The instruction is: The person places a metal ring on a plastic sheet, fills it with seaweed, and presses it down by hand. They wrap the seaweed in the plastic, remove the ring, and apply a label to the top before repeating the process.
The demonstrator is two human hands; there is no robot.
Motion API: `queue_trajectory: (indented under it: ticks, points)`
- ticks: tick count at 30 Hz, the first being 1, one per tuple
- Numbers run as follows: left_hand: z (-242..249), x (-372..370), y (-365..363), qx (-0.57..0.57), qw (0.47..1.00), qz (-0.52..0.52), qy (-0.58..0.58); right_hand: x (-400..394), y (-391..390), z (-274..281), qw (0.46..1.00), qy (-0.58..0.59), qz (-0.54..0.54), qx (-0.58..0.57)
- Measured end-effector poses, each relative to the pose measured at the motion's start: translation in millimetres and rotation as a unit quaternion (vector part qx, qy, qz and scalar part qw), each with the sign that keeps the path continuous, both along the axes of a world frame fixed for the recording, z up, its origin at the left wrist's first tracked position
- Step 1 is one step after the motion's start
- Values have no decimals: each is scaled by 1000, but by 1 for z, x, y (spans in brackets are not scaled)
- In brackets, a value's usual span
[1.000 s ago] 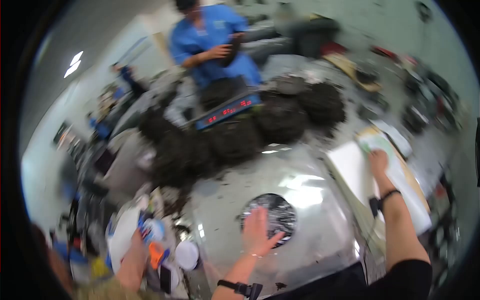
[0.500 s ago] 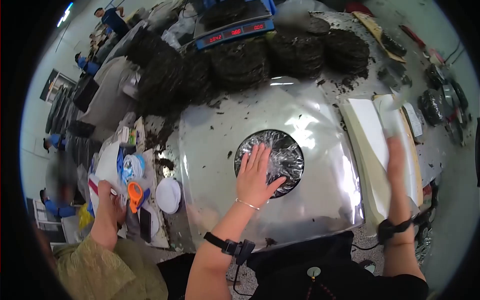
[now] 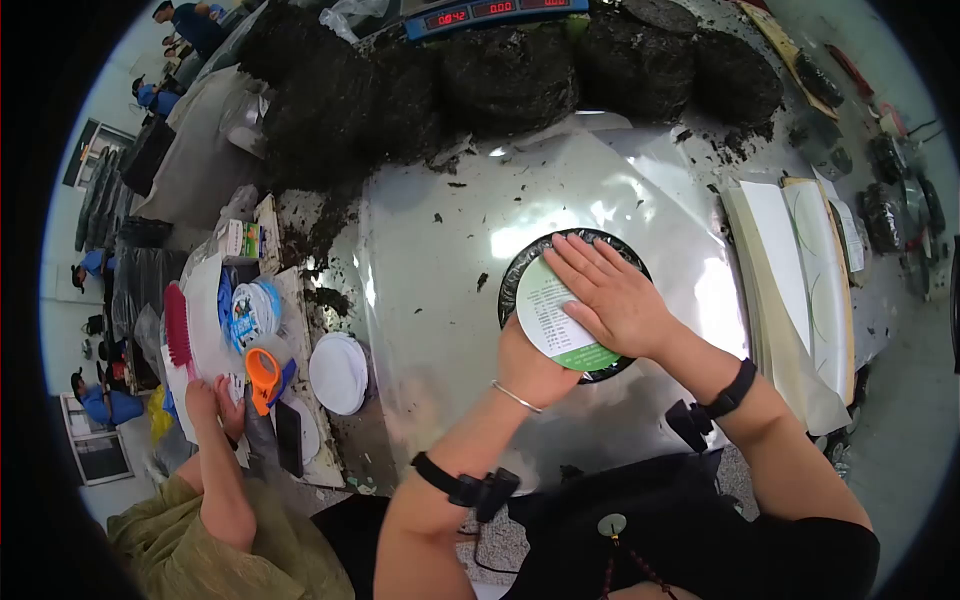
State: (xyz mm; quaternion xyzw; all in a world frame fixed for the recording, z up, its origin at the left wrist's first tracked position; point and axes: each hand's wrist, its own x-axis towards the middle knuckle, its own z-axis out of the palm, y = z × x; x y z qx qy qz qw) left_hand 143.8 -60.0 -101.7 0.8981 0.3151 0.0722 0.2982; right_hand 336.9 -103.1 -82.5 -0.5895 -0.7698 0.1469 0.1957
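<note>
A round black package (image 3: 512, 283) wrapped in shiny clear film lies on the metal work surface (image 3: 430, 300) in front of me. Over it is a round white and green printed label (image 3: 548, 308), covering much of its top. My right hand (image 3: 618, 303) lies flat across the label's upper right part, fingers stretched out. At the package's near left edge is my left hand (image 3: 540, 365); its fingers are hidden beneath the label, so their grip does not show.
Dark round stacked cakes (image 3: 510, 80) stand along the back, before a blue scale (image 3: 495, 15). Paper sheets (image 3: 780, 260) lie at right. At left are white discs (image 3: 338, 373), an orange tape dispenser (image 3: 263, 378), a phone (image 3: 288, 440) and a co-worker's hands (image 3: 212, 400) near a pink brush (image 3: 177, 325).
My right hand has come from the papers at right onto the package, where the label now lies. My left hand has slid from the package's top to its near left edge.
</note>
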Motion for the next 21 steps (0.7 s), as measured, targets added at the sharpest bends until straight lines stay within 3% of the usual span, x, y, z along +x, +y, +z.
queue_trajectory:
  ticks: [3, 5, 7, 9, 10, 11, 13, 14, 16, 17, 18, 20, 21]
  points:
    - [32, -49, 14, 147, 978, -149, -22, -3, 11, -8, 999, -46, 16, -3]
    - [28, -55, 14, 125, 979, -158, -25, -18, 7, -2, 998, -57, 10, -13]
    - [23, -59, 10, 100, 983, -157, -6, -36, 8, -10, 989, -99, 110, 9]
    - [20, -63, 15, 78, 980, -178, 44, -53, 8, -13, 988, -79, 135, -4]
    - [28, -64, 20, 42, 984, -174, 13, -56, 5, -15, 990, -54, 133, -11]
    - [30, -69, 16, -51, 995, -83, -31, -52, 3, -16, 990, -32, 133, -14]
    - [17, -77, 4, -224, 962, 79, -133, -47, 10, -12, 991, -21, 135, -5]
    - [6, -93, -6, -212, 931, 186, -232, -47, 8, -9, 990, -25, 137, -1]
    - [6, -64, 10, -231, 818, 332, -409, -53, 6, -11, 991, -25, 127, 18]
    - [3, -42, 8, -240, 733, 409, -488, -57, 1, -9, 991, -59, 123, 4]
    - [-19, -17, 15, -168, 767, 407, -466, -61, -5, -5, 987, -94, 127, -11]
    - [-53, -9, 38, -355, 793, 263, -419, -60, -14, -1, 985, -121, 123, -13]
    - [-56, -7, 45, -330, 833, 248, -369, -49, -30, 2, 985, -40, 162, -46]
